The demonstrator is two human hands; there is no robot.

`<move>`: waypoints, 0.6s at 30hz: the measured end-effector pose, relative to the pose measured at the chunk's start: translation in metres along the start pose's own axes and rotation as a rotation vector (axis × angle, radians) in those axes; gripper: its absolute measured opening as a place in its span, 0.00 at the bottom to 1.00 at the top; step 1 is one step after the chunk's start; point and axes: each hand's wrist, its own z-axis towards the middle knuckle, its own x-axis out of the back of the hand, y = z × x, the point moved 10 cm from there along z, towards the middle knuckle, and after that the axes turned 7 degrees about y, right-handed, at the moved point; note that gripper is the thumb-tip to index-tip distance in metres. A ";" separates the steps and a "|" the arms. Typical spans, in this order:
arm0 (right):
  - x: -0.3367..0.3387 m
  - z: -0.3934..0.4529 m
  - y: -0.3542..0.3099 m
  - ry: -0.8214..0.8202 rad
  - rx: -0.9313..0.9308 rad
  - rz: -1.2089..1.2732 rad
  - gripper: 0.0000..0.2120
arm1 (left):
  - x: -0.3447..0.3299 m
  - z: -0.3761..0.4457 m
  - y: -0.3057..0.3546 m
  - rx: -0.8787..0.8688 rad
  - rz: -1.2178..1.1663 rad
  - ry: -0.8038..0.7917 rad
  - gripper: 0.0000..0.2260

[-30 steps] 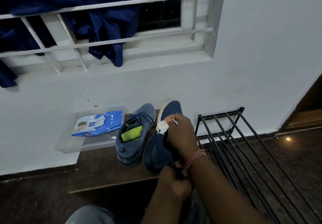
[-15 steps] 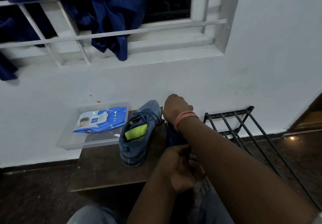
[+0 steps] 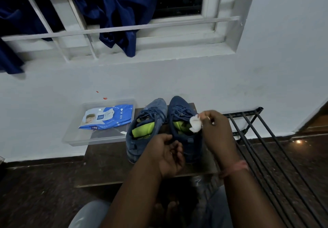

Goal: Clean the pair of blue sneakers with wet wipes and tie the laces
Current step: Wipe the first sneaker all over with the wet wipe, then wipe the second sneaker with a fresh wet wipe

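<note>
Two blue sneakers stand side by side on a dark wooden board (image 3: 106,164), toes toward the wall. The left sneaker (image 3: 142,121) is paler; the right sneaker (image 3: 179,114) is darker. Both show green insoles and loose laces. My right hand (image 3: 216,132) hovers at the right sneaker's right side, pinching a crumpled white wet wipe (image 3: 195,125) over its opening. My left hand (image 3: 166,155) is in front of the heels, between the two shoes, fingers curled and holding nothing.
A clear plastic tray (image 3: 78,139) left of the shoes holds a blue wet wipes pack (image 3: 108,117). A black metal rack (image 3: 266,149) lies on the dark floor to the right. White wall and barred window with blue cloth (image 3: 120,20) rise behind.
The right sneaker, held tilted with its sole up a second ago, now stands upright beside the other. My left hand has let go of it; my right hand has drawn back with the wipe.
</note>
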 end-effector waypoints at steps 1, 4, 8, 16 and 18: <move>0.005 -0.011 0.003 0.024 0.008 0.040 0.10 | 0.004 0.002 0.005 -0.052 -0.015 0.045 0.09; -0.002 -0.035 0.003 -0.021 0.071 0.113 0.11 | -0.004 -0.003 0.012 -0.166 -0.018 0.091 0.09; -0.020 -0.046 0.010 -0.061 0.130 -0.024 0.09 | -0.018 -0.005 0.016 -0.237 0.082 0.093 0.11; -0.020 -0.044 0.017 0.046 0.267 -0.002 0.08 | 0.002 -0.034 0.096 -0.823 0.567 0.329 0.07; -0.017 -0.046 0.018 0.104 0.266 0.023 0.09 | 0.010 -0.058 0.134 -1.165 0.948 0.583 0.09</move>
